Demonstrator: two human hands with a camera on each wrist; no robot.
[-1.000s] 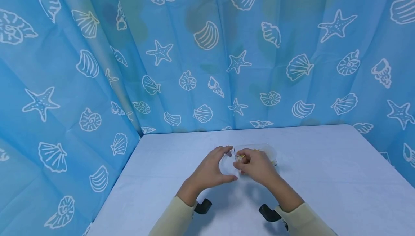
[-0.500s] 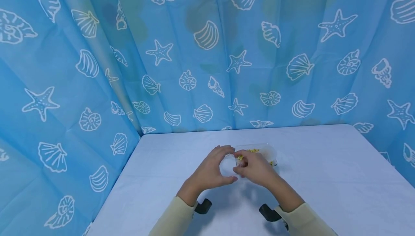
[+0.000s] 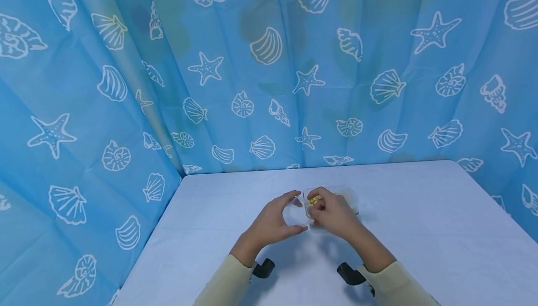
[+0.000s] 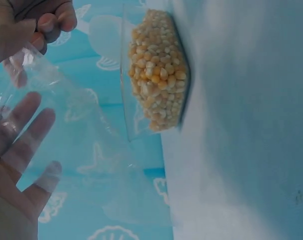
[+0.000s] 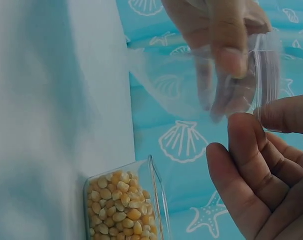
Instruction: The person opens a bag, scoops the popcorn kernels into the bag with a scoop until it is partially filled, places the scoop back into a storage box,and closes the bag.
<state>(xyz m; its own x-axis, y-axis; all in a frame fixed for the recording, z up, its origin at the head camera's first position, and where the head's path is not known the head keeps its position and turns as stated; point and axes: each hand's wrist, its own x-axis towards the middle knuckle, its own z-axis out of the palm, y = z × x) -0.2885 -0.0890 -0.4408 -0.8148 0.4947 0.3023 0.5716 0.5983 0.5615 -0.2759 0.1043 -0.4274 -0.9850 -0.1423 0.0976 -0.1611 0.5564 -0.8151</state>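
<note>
A clear plastic zip bag [image 4: 101, 160] hangs between my hands, with nothing visible inside it. My left hand [image 3: 271, 222] curves round one side of the bag, thumb and fingers wide apart in the head view. Some of its fingers [image 4: 36, 132] show through the film. My right hand [image 3: 334, 215] pinches the zip strip [image 5: 265, 75] at the bag's mouth between thumb and forefinger. Behind and below the hands stands a clear box [image 4: 125, 90] of yellow corn kernels [image 4: 159, 70], partly covered by my right hand in the head view.
The box rests on a white-covered table [image 3: 235, 189]. A blue curtain [image 3: 235, 77] printed with shells and starfish encloses the back and sides. Black wrist mounts [image 3: 264, 267] stick out from both sleeves.
My right hand's fingers shift slightly at the bag's mouth, and the kernels beside them show differently. My left hand stays nearly still. The box has not moved.
</note>
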